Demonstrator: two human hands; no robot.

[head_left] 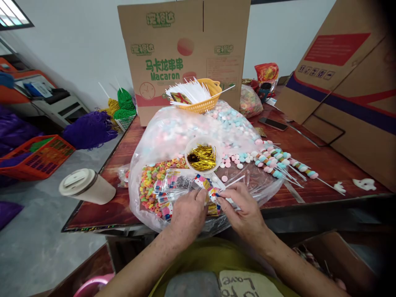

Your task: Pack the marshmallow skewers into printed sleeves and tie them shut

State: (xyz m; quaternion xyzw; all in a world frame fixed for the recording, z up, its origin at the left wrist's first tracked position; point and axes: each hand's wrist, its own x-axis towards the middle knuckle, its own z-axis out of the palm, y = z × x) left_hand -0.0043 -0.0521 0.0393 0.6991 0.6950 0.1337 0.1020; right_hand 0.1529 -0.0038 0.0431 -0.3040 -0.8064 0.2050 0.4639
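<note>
My left hand (190, 210) is closed, its thumb and fingertips pinching one end of a small printed plastic bag (213, 194) with colourful dots. From the other side my right hand (243, 206) pinches the same bag. A white stick (233, 181) shows just behind my right fingers. Beneath and left of my hands lie several more printed bags (177, 181), on top of colourful ring-shaped candies (148, 183). Beyond my fingertips stands a clear round bowl (187, 159) of gold twist ties (206, 156). What is inside the pinched bag is hidden.
A large plastic bag holds pink, white and blue candies (230, 119). Behind it a yellow basket (202, 106) carries white sticks. Finished candy skewers (275, 159) lie at right, near a phone (274, 123). A lidded cup (88, 185) tilts at the left table edge; cardboard boxes (192, 49) stand behind.
</note>
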